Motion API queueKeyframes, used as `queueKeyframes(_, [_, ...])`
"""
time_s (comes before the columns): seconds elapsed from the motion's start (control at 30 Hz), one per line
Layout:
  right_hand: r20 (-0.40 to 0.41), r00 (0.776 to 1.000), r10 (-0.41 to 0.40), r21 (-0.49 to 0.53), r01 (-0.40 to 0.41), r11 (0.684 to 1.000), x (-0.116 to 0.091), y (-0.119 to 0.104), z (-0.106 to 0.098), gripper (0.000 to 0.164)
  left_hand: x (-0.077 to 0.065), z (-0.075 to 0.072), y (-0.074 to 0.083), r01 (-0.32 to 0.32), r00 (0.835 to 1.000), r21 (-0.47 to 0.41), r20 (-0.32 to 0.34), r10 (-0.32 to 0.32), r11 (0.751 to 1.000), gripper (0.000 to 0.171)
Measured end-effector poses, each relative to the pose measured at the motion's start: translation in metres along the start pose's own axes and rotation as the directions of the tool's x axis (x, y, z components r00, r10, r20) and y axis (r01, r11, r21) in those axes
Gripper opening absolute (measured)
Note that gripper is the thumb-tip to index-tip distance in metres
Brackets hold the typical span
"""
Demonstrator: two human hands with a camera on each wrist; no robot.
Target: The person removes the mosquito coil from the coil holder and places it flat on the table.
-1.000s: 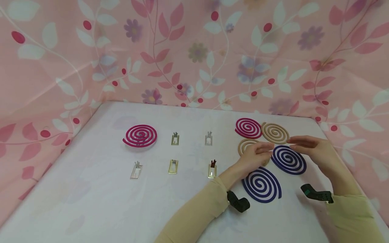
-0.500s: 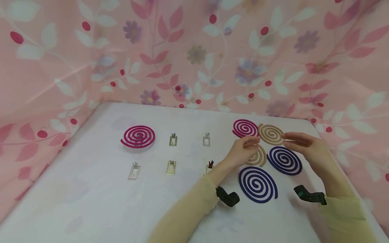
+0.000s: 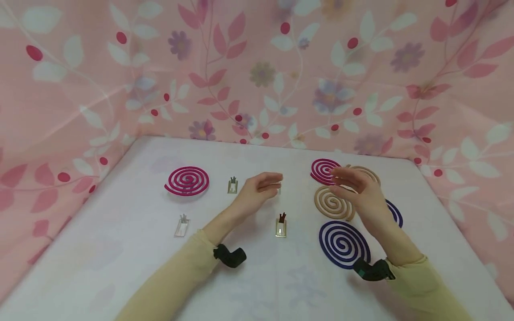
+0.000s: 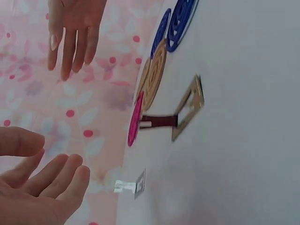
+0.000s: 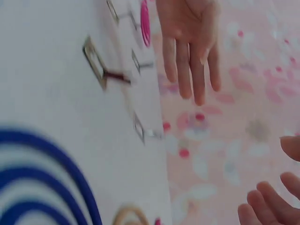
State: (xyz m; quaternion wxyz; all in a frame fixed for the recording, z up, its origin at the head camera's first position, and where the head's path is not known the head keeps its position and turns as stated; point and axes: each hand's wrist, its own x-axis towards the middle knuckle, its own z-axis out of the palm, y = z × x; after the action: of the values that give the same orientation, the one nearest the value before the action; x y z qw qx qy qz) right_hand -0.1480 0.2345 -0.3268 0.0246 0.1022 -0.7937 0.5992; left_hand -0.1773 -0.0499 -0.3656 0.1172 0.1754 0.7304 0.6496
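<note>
Both hands hover over the white table with nothing between their fingers. My left hand (image 3: 254,194) is above the small metal coil stands, in front of a silver stand (image 4: 139,184) that it nearly hides in the head view. My right hand (image 3: 363,198) floats over the mosquito coils, partly covering a tan coil (image 3: 371,173) and a blue coil (image 3: 395,212). Beside it lie a pink coil (image 3: 321,171), another tan coil (image 3: 332,203) and a nearer blue coil (image 3: 343,244). At left, one pink coil (image 3: 188,180) rests raised on a stand. A stand with a dark red upright (image 3: 282,226) stands between the hands.
More stands sit at left: a brass one (image 3: 232,186) and a silver one (image 3: 182,227). Another is hidden by my left forearm. A pink flowered cloth (image 3: 261,76) hangs behind and beside the white table (image 3: 273,285).
My left hand has moved left, away from the coils to above the stands. My right hand has shifted left over the coils. No coil or stand has visibly moved.
</note>
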Motion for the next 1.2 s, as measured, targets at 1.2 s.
queueKeyframes(1.2, [-0.075,0.996,0.042,0.353,-0.013,0.935,0.082,-0.056,0.221,0.048,-0.111,-0.228,-0.066,-0.094,0.863,-0.204,-0.505,-0.022,0.975,0.049])
